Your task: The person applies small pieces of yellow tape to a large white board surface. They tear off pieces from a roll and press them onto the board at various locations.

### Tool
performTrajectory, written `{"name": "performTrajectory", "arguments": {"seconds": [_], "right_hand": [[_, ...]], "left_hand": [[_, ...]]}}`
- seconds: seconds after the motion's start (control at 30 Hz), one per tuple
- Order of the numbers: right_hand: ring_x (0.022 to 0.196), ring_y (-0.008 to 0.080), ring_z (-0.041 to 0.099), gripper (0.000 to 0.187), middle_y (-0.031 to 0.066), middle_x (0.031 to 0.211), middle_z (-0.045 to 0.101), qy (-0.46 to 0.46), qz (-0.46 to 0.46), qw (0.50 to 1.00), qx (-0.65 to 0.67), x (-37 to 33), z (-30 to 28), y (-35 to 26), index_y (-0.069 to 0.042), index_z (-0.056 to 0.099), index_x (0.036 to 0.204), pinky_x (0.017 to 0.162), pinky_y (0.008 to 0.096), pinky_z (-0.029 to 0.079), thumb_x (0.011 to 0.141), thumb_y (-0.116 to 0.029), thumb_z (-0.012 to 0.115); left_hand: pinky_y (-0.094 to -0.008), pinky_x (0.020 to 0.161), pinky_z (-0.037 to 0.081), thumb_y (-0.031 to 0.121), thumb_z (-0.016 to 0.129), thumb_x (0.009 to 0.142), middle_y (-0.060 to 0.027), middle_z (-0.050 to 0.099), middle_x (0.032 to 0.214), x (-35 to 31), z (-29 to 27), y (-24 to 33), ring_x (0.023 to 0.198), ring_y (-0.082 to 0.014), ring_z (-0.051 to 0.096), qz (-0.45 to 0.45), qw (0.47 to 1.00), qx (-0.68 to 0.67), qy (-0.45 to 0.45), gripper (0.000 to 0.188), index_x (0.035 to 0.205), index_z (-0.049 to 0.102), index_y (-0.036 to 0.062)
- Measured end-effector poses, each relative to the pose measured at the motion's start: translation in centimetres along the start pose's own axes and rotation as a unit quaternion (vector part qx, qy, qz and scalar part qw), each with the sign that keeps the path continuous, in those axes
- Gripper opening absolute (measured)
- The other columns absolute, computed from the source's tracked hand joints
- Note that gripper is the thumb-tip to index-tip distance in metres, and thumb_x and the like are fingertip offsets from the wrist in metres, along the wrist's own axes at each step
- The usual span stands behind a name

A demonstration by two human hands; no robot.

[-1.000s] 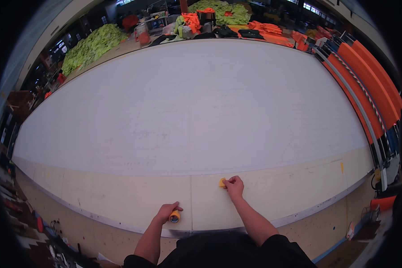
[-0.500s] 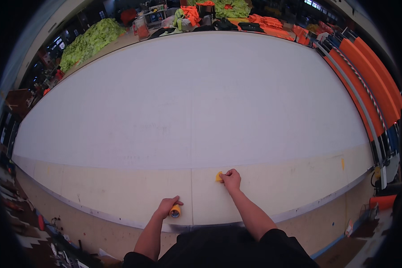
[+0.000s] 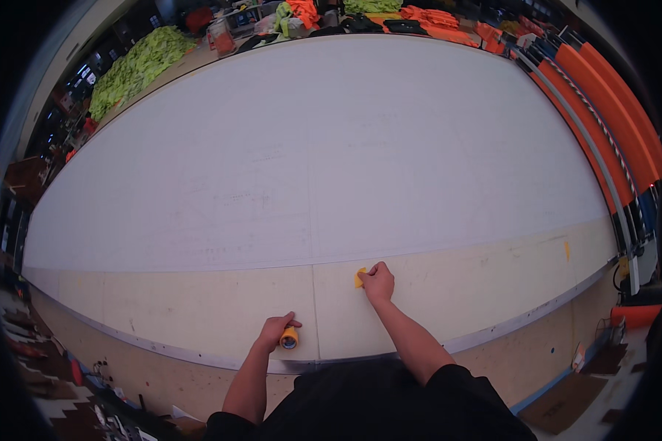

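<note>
My left hand (image 3: pixel 278 331) is closed round a roll of yellow tape (image 3: pixel 290 338) near the front edge of the wide table. Its round core faces me. Farther forward and to the right, my right hand (image 3: pixel 378 281) pinches a short yellow piece of tape (image 3: pixel 360 278). That piece hangs over the bare cream strip of the tabletop (image 3: pixel 198 309), just short of the white sheet's near edge. The large white sheet (image 3: pixel 419 162) covers most of the table and bears faint marks.
Rolls of orange fabric (image 3: pixel 596 110) lie on a rack along the table's right side. A lime-green heap of fabric (image 3: pixel 140 65) rises beyond the far left edge. Orange folded pieces (image 3: pixel 430 18) stand at the back. A yellow strip (image 3: pixel 567 251) sticks to the tabletop at the right.
The whole scene sits slightly higher in the picture, as the view has tilted down a little. Both hands keep their hold on the tape roll and the piece.
</note>
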State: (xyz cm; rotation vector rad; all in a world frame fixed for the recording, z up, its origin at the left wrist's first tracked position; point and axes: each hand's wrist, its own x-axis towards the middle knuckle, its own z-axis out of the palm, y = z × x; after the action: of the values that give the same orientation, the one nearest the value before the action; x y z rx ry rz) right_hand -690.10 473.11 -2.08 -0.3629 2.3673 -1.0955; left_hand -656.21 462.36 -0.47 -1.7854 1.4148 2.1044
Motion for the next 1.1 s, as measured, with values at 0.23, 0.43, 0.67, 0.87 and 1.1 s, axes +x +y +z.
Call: {"name": "performTrajectory", "arguments": {"seconds": [0.23,0.43,0.67,0.87,1.1], "right_hand": [[0.08,0.0328,0.074,0.045,0.008,0.081,0.073,0.018,-0.042,0.99,-0.133,-1.1,-1.1,-2.1,-0.008,0.061,0.089,0.072,0.0477,0.057,0.082,-0.038,0.094],[0.086,0.0337,0.071,0.043,0.0082,0.101,0.068,0.018,-0.1,0.976,-0.193,-0.6,-2.7,-1.3,-0.011,0.063,0.096,0.073,0.0496,0.056,0.086,-0.041,0.091],[0.148,0.0339,0.054,0.051,0.0168,0.151,0.063,0.025,-0.517,0.817,-0.253,-3.5,-4.4,0.2,-0.004,0.069,0.135,0.12,0.0505,0.046,0.1,-0.039,0.078],[0.158,0.0339,0.044,0.072,0.0223,0.165,0.053,-0.115,-0.502,0.782,-0.351,-6.6,-5.3,3.8,0.005,0.06,0.151,0.134,0.0522,0.03,0.105,-0.051,0.068],[0.168,0.0277,0.027,0.091,0.0163,0.179,0.034,-0.114,-0.485,0.785,-0.37,-3.2,-4.3,2.8,0.0,0.04,0.169,0.138,0.0497,0.019,0.109,-0.068,0.051]], "left_hand": [[-0.0319,0.073,0.055,0.045,0.07,0.109,-0.0071,0.077,0.095,-0.2,0.0,0.1,0.082,-0.0154,0.065,0.01,1.0,-0.004,-0.002,0.048,0.103,0.086,-0.0003],[-0.0318,0.078,0.055,0.044,0.07,0.109,-0.008,0.079,0.097,0.0,0.0,-0.1,0.084,-0.0161,0.066,0.031,0.999,-0.007,0.0,0.048,0.103,0.086,-0.0013],[-0.0316,0.081,0.054,0.041,0.069,0.11,-0.0083,0.078,0.099,-0.1,-0.1,-0.2,0.088,-0.0162,0.066,0.011,1.0,-0.008,0.002,0.047,0.103,0.085,-0.0026],[-0.0318,0.079,0.055,0.044,0.069,0.109,-0.0077,0.079,0.099,0.1,-0.1,-0.4,0.084,-0.0156,0.066,0.016,1.0,0.01,0.01,0.048,0.101,0.087,0.0003],[-0.0306,0.067,0.053,0.046,0.068,0.11,-0.0037,0.073,0.089,-0.1,0.8,-1.1,0.078,-0.0137,0.065,0.048,0.998,-0.008,0.039,0.047,0.102,0.087,0.0035]]}}
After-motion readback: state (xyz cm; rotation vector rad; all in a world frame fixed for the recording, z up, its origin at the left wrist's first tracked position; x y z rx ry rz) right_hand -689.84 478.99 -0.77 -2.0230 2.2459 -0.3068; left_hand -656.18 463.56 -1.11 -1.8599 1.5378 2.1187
